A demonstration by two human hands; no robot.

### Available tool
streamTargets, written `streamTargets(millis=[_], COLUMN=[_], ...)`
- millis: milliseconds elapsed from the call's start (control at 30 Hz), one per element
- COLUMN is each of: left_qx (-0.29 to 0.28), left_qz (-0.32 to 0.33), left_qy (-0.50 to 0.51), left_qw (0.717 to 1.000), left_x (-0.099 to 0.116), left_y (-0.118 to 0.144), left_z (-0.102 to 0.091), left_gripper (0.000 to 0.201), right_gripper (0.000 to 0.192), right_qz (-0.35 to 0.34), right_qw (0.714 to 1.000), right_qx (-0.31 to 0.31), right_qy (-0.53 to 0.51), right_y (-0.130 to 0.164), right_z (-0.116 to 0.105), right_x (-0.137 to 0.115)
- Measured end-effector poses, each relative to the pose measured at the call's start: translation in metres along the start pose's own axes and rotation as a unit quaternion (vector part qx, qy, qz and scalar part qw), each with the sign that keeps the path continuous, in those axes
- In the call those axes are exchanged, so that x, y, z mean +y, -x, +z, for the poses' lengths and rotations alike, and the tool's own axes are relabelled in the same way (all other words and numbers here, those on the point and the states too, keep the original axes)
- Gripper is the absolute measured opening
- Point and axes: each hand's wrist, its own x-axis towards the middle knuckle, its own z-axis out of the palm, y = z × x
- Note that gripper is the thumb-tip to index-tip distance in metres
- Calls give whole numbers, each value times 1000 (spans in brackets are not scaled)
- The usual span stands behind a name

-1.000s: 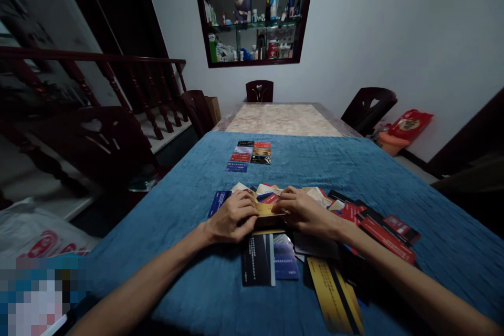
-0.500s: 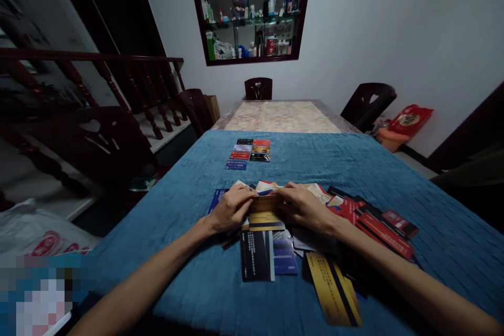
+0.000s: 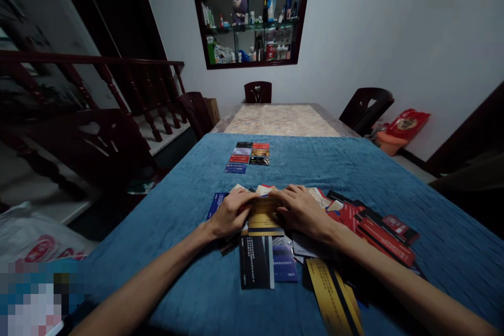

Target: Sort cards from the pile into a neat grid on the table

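Observation:
A gold card (image 3: 266,203) is pinched at its two ends, with my left hand (image 3: 232,212) closed on its left end and my right hand (image 3: 303,210) closed on its right. Directly below it a gold card with a dark stripe (image 3: 265,224) lies in the pile. Nearer to me are a black card (image 3: 255,262) and a purple-blue card (image 3: 284,263). Another gold card (image 3: 333,294) rests under my right forearm. Beside my left hand lies a dark blue card (image 3: 216,205). My fingers hide parts of the pile.
Farther up the blue cloth (image 3: 181,184), several cards (image 3: 247,157) lie in two columns. Red and black cards (image 3: 388,236) overlap at the right. Dark wooden chairs (image 3: 368,107) surround the table, and a white plastic bag (image 3: 35,236) is at the lower left.
The gold card between my hands has tilted, so more of its face shows. Both hands stay in nearly the same place; the whole view has shifted slightly.

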Motion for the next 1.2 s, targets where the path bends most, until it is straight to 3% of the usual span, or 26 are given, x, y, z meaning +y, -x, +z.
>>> streamTargets(millis=[300, 767, 1200], left_qx=[21, 41, 43], left_qz=[-10, -28, -59], left_qy=[1, -3, -5], left_qw=[1000, 999, 997], left_x=[-2, -5, -7], left_y=[0, -1, -5], left_z=[1, -2, -2], left_gripper=[32, 32, 37], right_gripper=[48, 36, 40], right_qz=[-11, -34, -18], right_qw=[997, 992, 991], right_qx=[53, 90, 113], right_qy=[55, 77, 71], right_y=[-1, -1, -5], right_z=[5, 5, -5], right_x=[-4, -5, -2])
